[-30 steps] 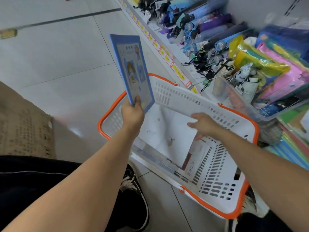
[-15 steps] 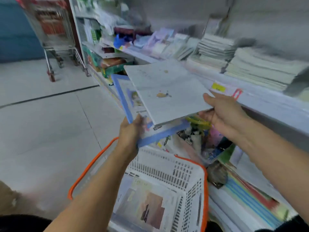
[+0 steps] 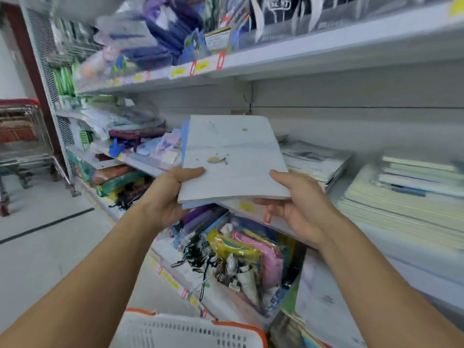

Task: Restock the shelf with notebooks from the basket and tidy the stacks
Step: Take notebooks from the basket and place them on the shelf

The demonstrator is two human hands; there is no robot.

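Both hands hold a small pile of notebooks level in front of the middle shelf [image 3: 253, 209]: a pale grey notebook [image 3: 233, 156] lies on top, and a blue notebook [image 3: 185, 139] shows only as a strip along its left and lower edges; the left hand [image 3: 168, 197] has its grip clamped on the near left corner, thumb on the cover and fingers beneath; the right hand [image 3: 301, 209] clamps the near right corner the same way, thumb on top; by my reading the job is partway through, as these two are out of the basket [image 3: 190, 332] but not yet set down, and what is left in the basket cannot be seen, since only its white wall and orange rim show at the bottom; the shelf already carries one stack [image 3: 316, 162] just behind and right of the held pile, and a taller stack [image 3: 406, 194] further right, its top layers sitting unevenly, so squaring up looks undone; for room, the upper shelf [image 3: 301, 56] overhangs well above, leaving height to slide in; the gap between the two stacks looks narrow, so landing on top of the nearer stack seems the easier path, clearing the shelf's front lip with its price tags
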